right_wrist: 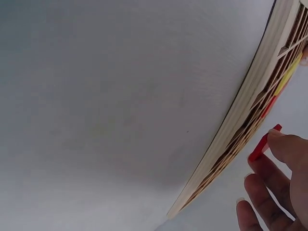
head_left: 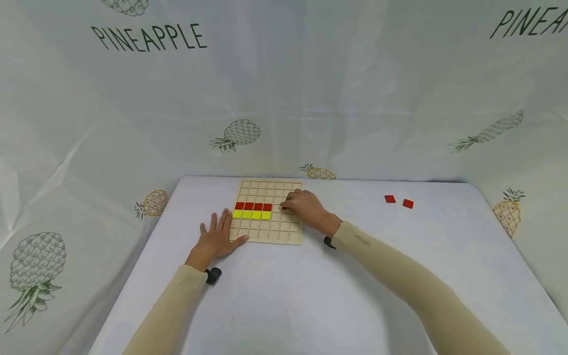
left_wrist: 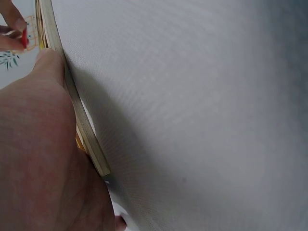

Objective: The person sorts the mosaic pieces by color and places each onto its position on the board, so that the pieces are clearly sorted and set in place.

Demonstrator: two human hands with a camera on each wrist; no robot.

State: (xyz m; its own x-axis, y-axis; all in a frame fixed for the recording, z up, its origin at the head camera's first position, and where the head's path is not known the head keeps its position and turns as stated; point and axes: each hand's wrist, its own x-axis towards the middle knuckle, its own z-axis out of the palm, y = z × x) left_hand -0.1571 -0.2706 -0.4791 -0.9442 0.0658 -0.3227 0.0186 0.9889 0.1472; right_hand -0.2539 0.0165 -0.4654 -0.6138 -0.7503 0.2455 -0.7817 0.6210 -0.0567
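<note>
A wooden grid board [head_left: 284, 237] lies on the white table, with a row of several red tiles [head_left: 249, 206] directly above a row of several yellow tiles [head_left: 251, 215] in its left part. My right hand [head_left: 307, 207] is over the board's right side, pinching a red square tile [right_wrist: 264, 143] between thumb and index finger; in the right wrist view this tile is held above the grid. Fingers spread, my left hand [head_left: 217, 239] rests at the board's lower left corner. Its thumb [left_wrist: 50, 65] lies over the near edge of the board.
Two loose red tiles [head_left: 390, 199] lie apart from the board, toward the table's back right. Behind the table [head_left: 284, 301] hangs a white sheet [head_left: 355, 88] printed with pineapples. Each wrist carries a small black camera [head_left: 213, 275].
</note>
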